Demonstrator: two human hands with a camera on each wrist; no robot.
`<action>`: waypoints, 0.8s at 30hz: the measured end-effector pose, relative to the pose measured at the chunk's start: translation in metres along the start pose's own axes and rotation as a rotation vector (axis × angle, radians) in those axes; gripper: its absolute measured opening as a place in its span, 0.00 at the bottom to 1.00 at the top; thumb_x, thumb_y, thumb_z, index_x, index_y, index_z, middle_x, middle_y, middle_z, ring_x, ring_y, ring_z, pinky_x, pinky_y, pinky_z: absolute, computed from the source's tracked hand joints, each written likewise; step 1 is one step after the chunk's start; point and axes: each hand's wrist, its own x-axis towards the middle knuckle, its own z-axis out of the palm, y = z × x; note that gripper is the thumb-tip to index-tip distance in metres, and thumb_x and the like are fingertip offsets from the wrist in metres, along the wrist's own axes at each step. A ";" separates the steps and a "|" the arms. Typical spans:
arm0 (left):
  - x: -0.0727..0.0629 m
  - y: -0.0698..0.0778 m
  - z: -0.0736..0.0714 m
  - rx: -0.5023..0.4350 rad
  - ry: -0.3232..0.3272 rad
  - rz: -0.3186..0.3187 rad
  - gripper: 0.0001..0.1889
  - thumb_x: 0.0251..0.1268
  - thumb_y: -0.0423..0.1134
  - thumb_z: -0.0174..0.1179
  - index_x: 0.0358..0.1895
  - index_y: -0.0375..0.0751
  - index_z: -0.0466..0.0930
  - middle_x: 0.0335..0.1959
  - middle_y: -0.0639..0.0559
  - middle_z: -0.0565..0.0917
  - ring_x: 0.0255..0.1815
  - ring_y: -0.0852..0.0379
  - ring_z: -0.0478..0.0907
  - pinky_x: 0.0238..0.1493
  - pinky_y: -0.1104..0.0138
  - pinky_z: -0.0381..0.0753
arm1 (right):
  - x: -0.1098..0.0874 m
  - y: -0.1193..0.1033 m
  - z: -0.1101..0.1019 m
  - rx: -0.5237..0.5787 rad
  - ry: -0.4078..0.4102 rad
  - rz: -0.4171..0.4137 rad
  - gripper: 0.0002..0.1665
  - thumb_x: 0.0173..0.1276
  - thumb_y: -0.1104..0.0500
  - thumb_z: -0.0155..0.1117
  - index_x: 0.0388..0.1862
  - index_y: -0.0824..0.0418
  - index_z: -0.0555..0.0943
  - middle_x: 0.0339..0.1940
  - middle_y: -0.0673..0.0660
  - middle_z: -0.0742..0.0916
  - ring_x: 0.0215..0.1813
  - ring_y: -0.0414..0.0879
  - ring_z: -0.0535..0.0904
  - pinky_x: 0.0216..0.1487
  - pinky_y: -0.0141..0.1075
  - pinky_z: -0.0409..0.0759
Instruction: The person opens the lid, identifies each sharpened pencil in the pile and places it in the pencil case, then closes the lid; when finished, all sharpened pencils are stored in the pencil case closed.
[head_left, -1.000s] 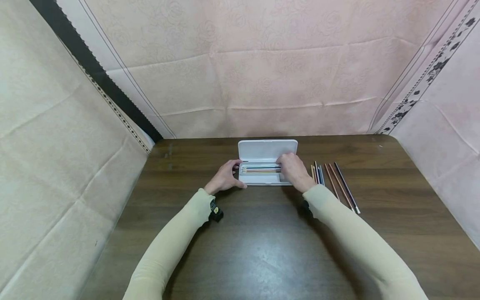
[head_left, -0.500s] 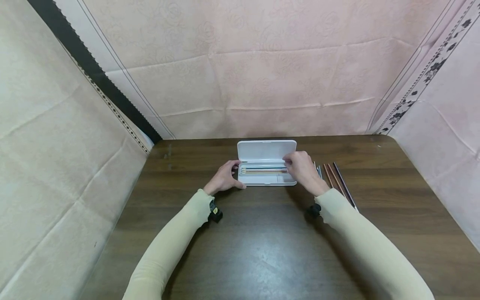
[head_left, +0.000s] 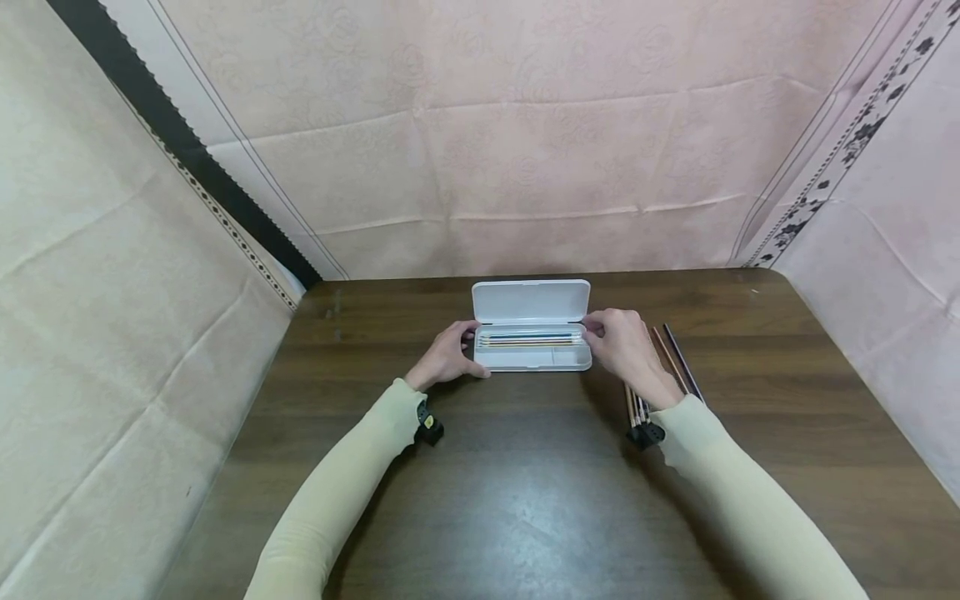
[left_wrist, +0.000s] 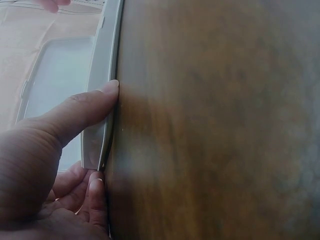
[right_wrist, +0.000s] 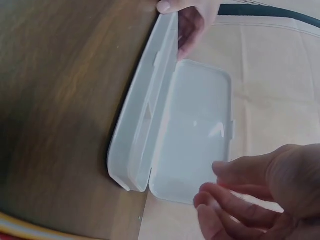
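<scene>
A white pencil case (head_left: 517, 361) lies open on the table, its lid (head_left: 531, 302) tipped back on the far side. Several pencils (head_left: 525, 340) lie lengthwise in its back compartment. My left hand (head_left: 446, 354) holds the case's left end; in the left wrist view the thumb (left_wrist: 97, 107) presses on the front wall while the other fingers bend around the corner. At the right end is my right hand (head_left: 624, 343), its fingers loosely bent. In the right wrist view nothing shows between those fingers, which overlap the lid's edge.
Several more pencils (head_left: 684, 367) lie on the brown wooden table (head_left: 480, 483) to the right, partly hidden under the right hand and wrist. Pale patterned cloth (head_left: 525, 167) hangs behind the table and on both sides.
My right hand has moved right, from over the pencils inside the case to the case's right end, uncovering the pencils' right ends. The left hand keeps its hold.
</scene>
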 end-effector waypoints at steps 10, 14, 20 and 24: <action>-0.001 0.000 0.000 0.006 0.001 0.007 0.51 0.55 0.40 0.85 0.82 0.40 0.66 0.78 0.38 0.74 0.77 0.40 0.76 0.81 0.49 0.76 | -0.019 0.004 -0.013 0.016 0.000 0.047 0.15 0.74 0.67 0.68 0.55 0.74 0.89 0.48 0.72 0.94 0.46 0.64 0.93 0.47 0.57 0.91; 0.000 0.000 -0.001 -0.003 0.000 0.007 0.51 0.55 0.40 0.85 0.82 0.40 0.66 0.78 0.38 0.74 0.78 0.40 0.75 0.82 0.49 0.76 | -0.024 0.007 -0.016 0.015 -0.016 0.073 0.16 0.74 0.66 0.68 0.56 0.73 0.89 0.48 0.71 0.94 0.46 0.62 0.93 0.46 0.55 0.90; 0.001 -0.002 -0.001 -0.009 -0.003 0.008 0.51 0.56 0.40 0.85 0.82 0.39 0.66 0.79 0.38 0.73 0.78 0.40 0.75 0.82 0.49 0.75 | -0.032 0.011 -0.019 -0.013 -0.050 0.101 0.17 0.73 0.65 0.69 0.56 0.74 0.88 0.47 0.72 0.94 0.44 0.63 0.93 0.45 0.54 0.89; 0.001 -0.002 0.000 -0.011 -0.005 0.009 0.51 0.55 0.39 0.85 0.82 0.39 0.66 0.78 0.38 0.73 0.78 0.40 0.75 0.82 0.49 0.75 | -0.038 0.016 -0.019 -0.032 -0.068 0.127 0.17 0.74 0.64 0.70 0.55 0.74 0.88 0.49 0.74 0.93 0.48 0.66 0.92 0.50 0.58 0.89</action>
